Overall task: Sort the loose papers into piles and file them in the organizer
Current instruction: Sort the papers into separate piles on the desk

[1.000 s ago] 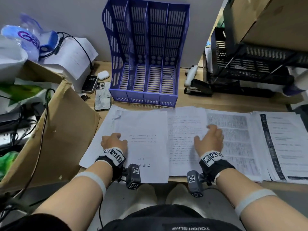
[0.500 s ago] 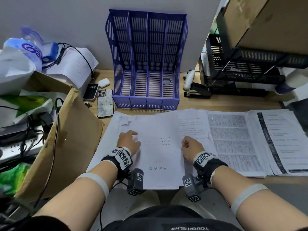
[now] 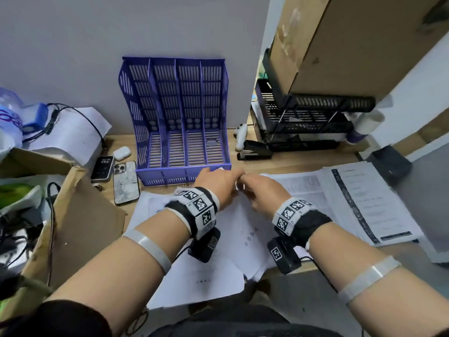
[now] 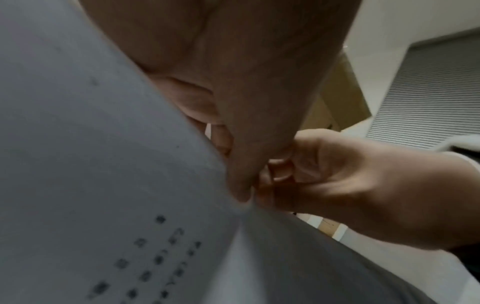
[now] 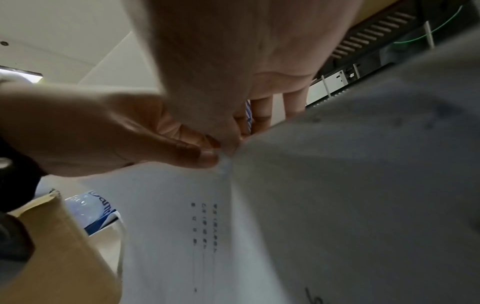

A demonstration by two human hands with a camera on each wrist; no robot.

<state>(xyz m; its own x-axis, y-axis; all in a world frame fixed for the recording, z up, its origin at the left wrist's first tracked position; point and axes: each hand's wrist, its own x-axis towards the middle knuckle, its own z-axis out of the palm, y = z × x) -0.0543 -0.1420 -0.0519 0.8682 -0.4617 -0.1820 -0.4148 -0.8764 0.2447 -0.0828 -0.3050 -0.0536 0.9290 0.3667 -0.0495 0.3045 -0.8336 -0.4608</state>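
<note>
From above, both hands meet at the far edge of the white printed sheet [image 3: 245, 229], just in front of the purple slotted plastic organizer [image 3: 181, 127], whose compartments hold no papers. The left hand [image 3: 218, 184] and right hand [image 3: 261, 190] nearly touch, and the sheet runs back beneath both wrists toward the table [image 3: 291, 159] edge. Pinched so close together, the paper could crease or tear, I'd say.

At the left wrist, the left hand [image 4: 233, 92] pinches the sheet [image 4: 109, 185], which bunches at that point; the right hand [image 4: 350, 189] is curled right beside it.

At the right wrist, the right hand [image 5: 233, 61] pinches the same gathered spot of the sheet [image 5: 337, 195], the left hand's thumb [image 5: 187, 152] pressing alongside. Other loose pages might drag off the table.
</note>
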